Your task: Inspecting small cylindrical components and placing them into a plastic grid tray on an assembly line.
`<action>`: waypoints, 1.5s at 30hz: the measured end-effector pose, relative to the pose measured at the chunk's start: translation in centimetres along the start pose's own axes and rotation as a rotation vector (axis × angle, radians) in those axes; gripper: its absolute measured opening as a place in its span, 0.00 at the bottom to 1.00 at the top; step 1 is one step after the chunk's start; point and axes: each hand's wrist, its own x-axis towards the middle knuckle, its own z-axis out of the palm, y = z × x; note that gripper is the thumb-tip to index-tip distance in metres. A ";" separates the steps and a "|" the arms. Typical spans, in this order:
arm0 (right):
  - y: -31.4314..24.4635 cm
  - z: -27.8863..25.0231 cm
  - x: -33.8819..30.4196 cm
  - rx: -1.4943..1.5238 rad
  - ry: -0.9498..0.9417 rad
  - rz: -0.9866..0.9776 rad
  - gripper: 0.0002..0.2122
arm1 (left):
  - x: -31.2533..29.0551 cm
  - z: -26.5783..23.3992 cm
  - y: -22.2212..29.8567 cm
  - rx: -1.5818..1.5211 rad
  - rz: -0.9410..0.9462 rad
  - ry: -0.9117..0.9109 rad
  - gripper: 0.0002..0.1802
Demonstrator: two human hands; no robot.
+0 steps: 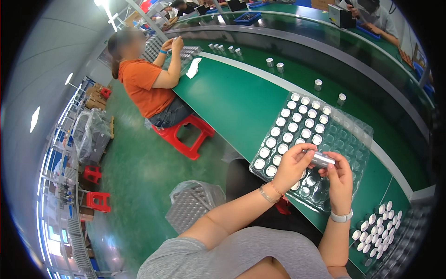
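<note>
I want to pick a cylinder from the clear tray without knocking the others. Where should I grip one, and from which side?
Probably from above: the white-capped cylinders stand upright in the clear blister tray, packed close, only their tops free. Pinch the top rim of one with two fingers and lift it straight up; an outer-row one gives more room.

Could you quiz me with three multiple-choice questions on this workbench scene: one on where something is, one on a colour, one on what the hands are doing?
1. Where does the clear plastic tray lie?
A. on the green table
B. on the floor
C. on a stool

2. What colour is the stool under the seated co-worker?
A. blue
B. red
C. yellow

3. How is the small metal cylinder held?
A. lying loose in the tray
B. in one hand only
C. between both hands

A: the tray rests on the table.
B: its legs are red.
C: the left hand and right hand both grip it.
</note>
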 end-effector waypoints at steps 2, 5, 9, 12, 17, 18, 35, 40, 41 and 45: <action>0.1 0.0 -0.1 -0.008 0.008 -0.007 0.12 | 0.0 0.1 0.0 0.002 0.000 0.000 0.14; 0.0 -0.1 -0.1 -0.017 0.008 -0.012 0.12 | -0.1 0.1 0.1 0.017 -0.012 0.010 0.14; 0.0 0.3 -0.1 -0.027 0.010 -0.001 0.12 | -0.1 -0.1 0.2 -0.005 0.012 0.010 0.14; 0.1 0.2 -0.1 -0.021 -0.004 -0.012 0.12 | -0.1 -0.1 0.2 0.027 0.009 0.003 0.13; 0.0 0.1 -0.1 -0.008 0.002 -0.008 0.12 | -0.1 0.0 0.1 0.048 0.010 -0.004 0.12; 0.0 0.1 -0.1 -0.001 -0.002 -0.004 0.12 | -0.1 0.2 0.2 0.043 0.023 0.008 0.11; 0.0 0.0 -0.1 -0.081 0.082 -0.084 0.07 | -0.2 0.0 0.6 0.179 0.113 -0.063 0.12; 0.3 -0.5 0.0 -0.117 0.152 -0.176 0.09 | 0.0 0.0 0.1 -0.068 0.197 -0.102 0.18; -0.1 -0.6 0.0 -0.097 0.138 -0.155 0.11 | 0.0 0.1 0.3 -0.068 0.197 -0.102 0.18; -0.7 -0.7 0.0 -0.013 0.131 -0.106 0.17 | 0.0 0.2 0.4 -0.194 0.039 -0.091 0.25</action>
